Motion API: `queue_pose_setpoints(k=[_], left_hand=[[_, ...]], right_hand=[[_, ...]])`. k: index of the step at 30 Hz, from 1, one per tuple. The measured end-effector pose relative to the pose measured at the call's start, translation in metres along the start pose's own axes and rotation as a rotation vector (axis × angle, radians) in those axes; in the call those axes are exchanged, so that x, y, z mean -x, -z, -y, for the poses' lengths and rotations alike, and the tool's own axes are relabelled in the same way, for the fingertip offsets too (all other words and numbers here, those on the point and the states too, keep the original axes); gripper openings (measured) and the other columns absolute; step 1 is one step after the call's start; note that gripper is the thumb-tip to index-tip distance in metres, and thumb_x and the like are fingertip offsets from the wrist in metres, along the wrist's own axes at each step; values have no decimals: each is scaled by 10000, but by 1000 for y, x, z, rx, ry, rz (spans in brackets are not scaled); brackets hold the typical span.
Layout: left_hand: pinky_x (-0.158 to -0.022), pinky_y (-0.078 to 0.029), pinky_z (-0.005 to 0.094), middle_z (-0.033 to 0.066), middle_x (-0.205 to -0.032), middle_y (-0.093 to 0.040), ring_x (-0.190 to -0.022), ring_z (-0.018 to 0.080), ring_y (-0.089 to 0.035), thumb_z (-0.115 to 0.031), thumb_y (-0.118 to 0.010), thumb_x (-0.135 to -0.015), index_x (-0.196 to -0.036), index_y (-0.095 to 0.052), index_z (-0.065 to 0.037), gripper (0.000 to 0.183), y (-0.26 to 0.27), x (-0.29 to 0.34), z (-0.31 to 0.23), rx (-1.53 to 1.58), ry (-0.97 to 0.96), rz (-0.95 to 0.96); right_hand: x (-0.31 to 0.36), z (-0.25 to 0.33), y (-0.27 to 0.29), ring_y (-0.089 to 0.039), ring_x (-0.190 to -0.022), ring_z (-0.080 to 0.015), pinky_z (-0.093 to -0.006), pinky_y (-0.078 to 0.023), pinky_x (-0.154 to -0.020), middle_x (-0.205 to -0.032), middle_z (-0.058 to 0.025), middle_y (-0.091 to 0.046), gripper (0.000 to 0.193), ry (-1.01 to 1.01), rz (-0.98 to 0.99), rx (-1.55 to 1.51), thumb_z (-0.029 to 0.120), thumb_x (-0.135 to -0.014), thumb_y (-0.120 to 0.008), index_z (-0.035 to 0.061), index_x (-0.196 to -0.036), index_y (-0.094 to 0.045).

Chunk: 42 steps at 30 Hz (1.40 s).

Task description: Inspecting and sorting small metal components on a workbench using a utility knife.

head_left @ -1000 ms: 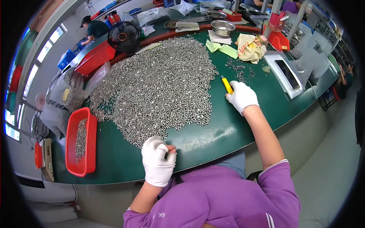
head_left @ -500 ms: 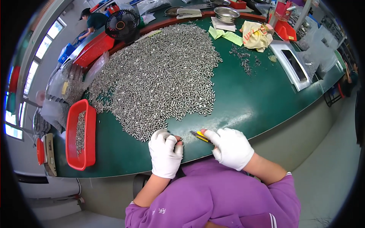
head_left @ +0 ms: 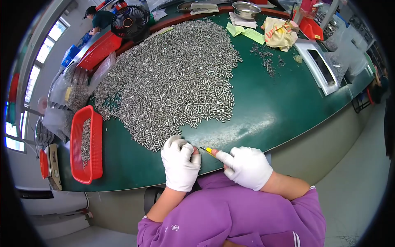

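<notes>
A wide pile of small silvery metal pins (head_left: 177,82) covers the left and middle of the green table (head_left: 284,107). At the pile's near edge is my left hand (head_left: 180,168), in a white glove with bare fingertips. Its thumb and forefinger are pinched together; whatever lies between them is too small and covered to make out. My right hand (head_left: 250,168), gloved the same way, grips a yellow and black utility knife (head_left: 209,150). The knife's tip points left, close beside the left fingertips.
A red plastic basket (head_left: 98,164) with some pins stands at the left. Behind the pile are a black fan (head_left: 130,22) and a steel bowl (head_left: 246,10). A crumpled yellowish cloth (head_left: 279,33), a phone (head_left: 321,67) on a pale tray and scattered dark bits lie to the right.
My right hand has moved left and slightly down, bringing the knife tip up to the left fingertips. The left hand stays pinched in nearly the same place.
</notes>
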<state>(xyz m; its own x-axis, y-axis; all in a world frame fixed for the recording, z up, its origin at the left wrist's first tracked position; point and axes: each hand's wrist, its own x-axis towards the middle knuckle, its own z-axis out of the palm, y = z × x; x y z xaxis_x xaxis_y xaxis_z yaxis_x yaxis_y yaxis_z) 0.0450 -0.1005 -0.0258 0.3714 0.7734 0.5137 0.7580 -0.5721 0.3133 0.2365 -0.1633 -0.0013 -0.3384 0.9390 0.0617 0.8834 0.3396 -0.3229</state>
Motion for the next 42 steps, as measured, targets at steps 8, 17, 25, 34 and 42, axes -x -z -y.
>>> queue_pose_setpoints(k=[8, 17, 25, 34, 42], left_hand=[[-773, -452, 435, 96, -886, -545, -965, 342, -553, 34, -664, -596, -780, -508, -59, 259, -1, -2, -2, 29, 22, 12], [-803, -439, 451, 88, -872, -551, -990, 346, -552, 27, -656, -596, -787, -521, -54, 247, -1, -3, -4, 26, 34, 40], [-821, -437, 446, 84, -883, -549, -1005, 340, -554, 22, -665, -597, -786, -526, -54, 246, -2, -2, -4, 19, 31, 56], [-871, -439, 405, 94, -971, -552, -1016, 320, -543, 40, -616, -659, -821, -529, -61, 210, 6, 5, 2, 147, 101, -97], [-969, -368, 379, 117, -1139, -528, -1187, 270, -469, -292, -581, -928, -901, -472, -51, 266, 24, 17, 43, 368, 293, -581]], right_hand=[[-5, 1, 0, -595, -633, -239, -379, -499, -538, -715, -51, -562, 435, 16, 24, -49, 198, -796, -581, 175, -1231, -574], [-14, -4, 12, -612, -628, -262, -394, -506, -541, -711, -75, -589, 425, 28, 133, -149, 153, -788, -579, 141, -1212, -585], [-21, 0, 22, -617, -618, -254, -385, -502, -531, -695, -71, -590, 382, 88, 197, -36, 155, -802, -576, 121, -1182, -596], [-6, -27, 4, -550, -675, -177, -303, -469, -628, -837, -64, -566, 671, -356, -245, -1055, 233, -871, -659, 51, -1434, -344], [-43, 31, -36, -582, -1050, -175, -305, -463, -870, -1139, -140, -608, 551, -112, 248, -1745, 471, -898, -575, 27, -1197, -448]])
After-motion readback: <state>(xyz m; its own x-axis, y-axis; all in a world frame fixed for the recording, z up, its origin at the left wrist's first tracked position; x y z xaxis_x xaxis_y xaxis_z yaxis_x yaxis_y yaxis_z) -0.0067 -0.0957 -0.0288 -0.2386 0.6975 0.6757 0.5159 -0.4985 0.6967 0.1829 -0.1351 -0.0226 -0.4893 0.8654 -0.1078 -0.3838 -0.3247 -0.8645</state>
